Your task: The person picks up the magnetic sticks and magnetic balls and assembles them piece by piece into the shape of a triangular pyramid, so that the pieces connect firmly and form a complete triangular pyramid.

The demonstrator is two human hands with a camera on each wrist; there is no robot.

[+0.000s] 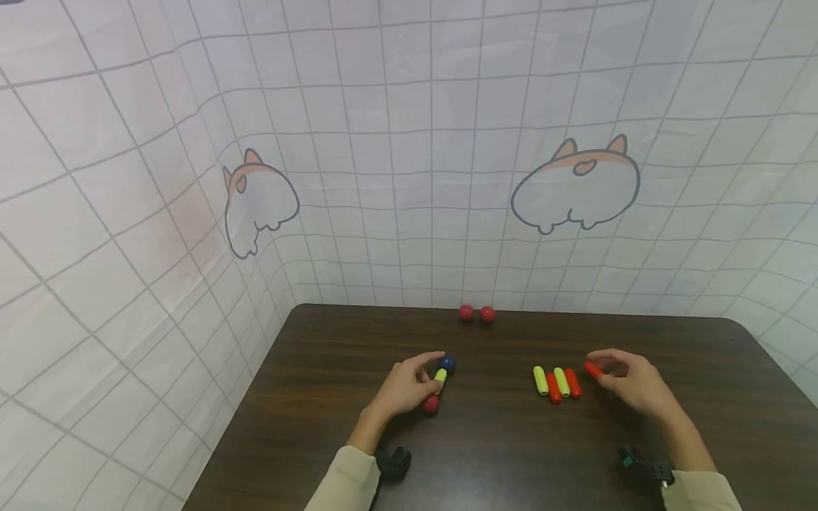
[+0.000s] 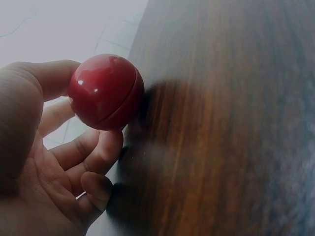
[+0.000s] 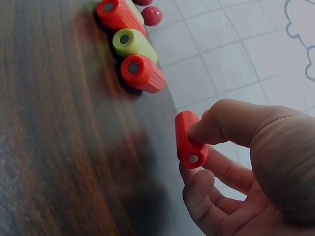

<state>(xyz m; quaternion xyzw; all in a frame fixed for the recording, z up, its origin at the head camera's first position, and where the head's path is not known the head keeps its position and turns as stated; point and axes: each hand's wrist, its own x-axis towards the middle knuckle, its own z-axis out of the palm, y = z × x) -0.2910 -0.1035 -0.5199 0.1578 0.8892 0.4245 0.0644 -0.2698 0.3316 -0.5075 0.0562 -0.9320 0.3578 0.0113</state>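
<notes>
My left hand [image 1: 402,387] pinches a yellow-green magnetic stick [image 1: 441,378] between thumb and fingers, above the table. At its far end sits a blue ball [image 1: 447,364], at its near end a red ball [image 1: 431,404]. That shiny red ball [image 2: 106,92] hides the stick in the left wrist view. A red magnetic stick [image 1: 593,369] is pinched by my right hand [image 1: 633,383]; a metal disc shows in the end of this stick [image 3: 189,142]. Left of that hand, yellow-green and red sticks [image 1: 562,382] lie side by side in a row.
Two red balls [image 1: 476,313] stand at the back edge of the dark wooden table [image 1: 498,454]. A white gridded cloth [image 1: 409,156] hangs behind the table and along its left side. Black devices [image 1: 393,464] are strapped at both wrists.
</notes>
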